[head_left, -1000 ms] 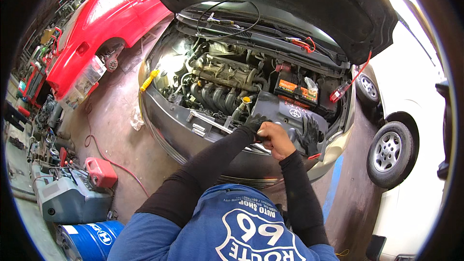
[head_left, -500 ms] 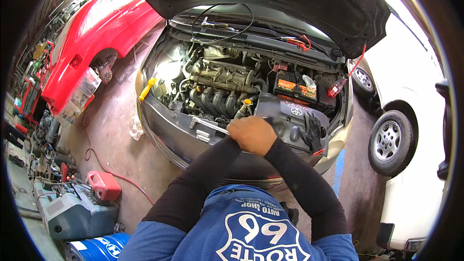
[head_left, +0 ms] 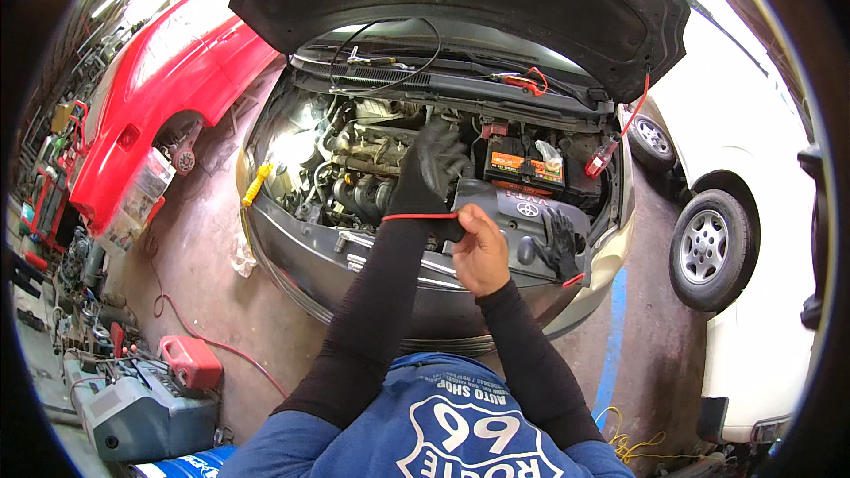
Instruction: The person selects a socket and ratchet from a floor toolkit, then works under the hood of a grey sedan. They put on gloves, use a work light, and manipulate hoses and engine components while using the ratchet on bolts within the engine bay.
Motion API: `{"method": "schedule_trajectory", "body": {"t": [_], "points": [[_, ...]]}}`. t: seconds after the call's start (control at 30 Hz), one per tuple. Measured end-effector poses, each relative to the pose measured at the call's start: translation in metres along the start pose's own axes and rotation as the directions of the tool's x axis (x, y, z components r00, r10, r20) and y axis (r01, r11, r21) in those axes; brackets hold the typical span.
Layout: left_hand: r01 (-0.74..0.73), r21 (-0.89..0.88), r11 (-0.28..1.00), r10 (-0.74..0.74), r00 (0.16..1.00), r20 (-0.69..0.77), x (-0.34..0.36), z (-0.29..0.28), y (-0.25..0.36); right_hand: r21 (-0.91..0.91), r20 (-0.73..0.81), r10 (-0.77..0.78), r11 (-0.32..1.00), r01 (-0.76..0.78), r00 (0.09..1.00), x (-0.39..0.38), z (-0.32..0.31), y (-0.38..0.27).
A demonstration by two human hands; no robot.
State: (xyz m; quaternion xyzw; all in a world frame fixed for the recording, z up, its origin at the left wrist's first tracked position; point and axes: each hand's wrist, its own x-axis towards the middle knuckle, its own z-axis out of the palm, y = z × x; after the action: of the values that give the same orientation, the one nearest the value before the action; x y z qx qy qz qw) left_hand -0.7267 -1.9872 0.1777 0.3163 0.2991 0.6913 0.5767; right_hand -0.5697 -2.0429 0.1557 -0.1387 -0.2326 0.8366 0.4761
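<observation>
While pulling on a glove, seen from above over an open engine bay:

Left hand (head_left: 436, 164): raised over the engine, fingers spread and pointing up, inside a black glove (head_left: 425, 179) with a red cuff edge at the wrist.

Right hand (head_left: 481, 248): bare, just below and to the right of the gloved wrist; grip closed, thumb and fingers pinching the cuff of that glove.

Left grip: open, fingers splayed, holding nothing.

Second glove (head_left: 560, 243): black with a red edge, lying loose on the dark engine cover to the right of the pinching grip, apart from it.

Engine (head_left: 359, 173): directly beyond the raised hand, brightly lit on its left side.

Battery (head_left: 522, 166): orange-and-black, beyond and to the right of the grip, with a bit of clear plastic on top.

Hood (head_left: 460, 0): propped open, far side of the bay.

Yellow-handled tool (head_left: 256, 184): on the fender edge, well to the left of the hands.

Red car (head_left: 168, 71): further left, wheel removed.

White car (head_left: 753, 177): well to the right.

Red fuel can (head_left: 189, 361): on the floor, low and left, beside a grey machine.
</observation>
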Motion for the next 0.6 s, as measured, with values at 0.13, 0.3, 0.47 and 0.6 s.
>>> {"method": "schedule_trajectory", "body": {"t": [0.13, 0.3, 0.47, 0.6], "points": [[0.043, -0.01, 0.999, -0.043, 0.998, 0.048, 0.008, 0.004, 0.008, -0.803, 0.249, -0.109, 0.532, 0.268, 0.962, -0.004, -0.001, 0.007], [-0.093, -0.351, 0.932, 0.076, 0.995, -0.062, 0.005, 0.015, 0.002, -0.939, 0.175, -0.447, 0.192, 0.285, 0.877, 0.004, -0.009, 0.045], [-0.101, -0.505, 0.857, -0.021, 0.973, -0.229, -0.005, -0.014, -0.008, -0.925, 0.359, 0.013, -0.127, 0.357, 0.933, -0.015, -0.021, 0.034], [-0.009, -0.207, 0.978, -0.068, 0.93, -0.36, -0.007, -0.05, -0.038, -0.863, 0.408, 0.164, -0.251, 0.438, 0.898, -0.039, -0.011, 0.014]]}}
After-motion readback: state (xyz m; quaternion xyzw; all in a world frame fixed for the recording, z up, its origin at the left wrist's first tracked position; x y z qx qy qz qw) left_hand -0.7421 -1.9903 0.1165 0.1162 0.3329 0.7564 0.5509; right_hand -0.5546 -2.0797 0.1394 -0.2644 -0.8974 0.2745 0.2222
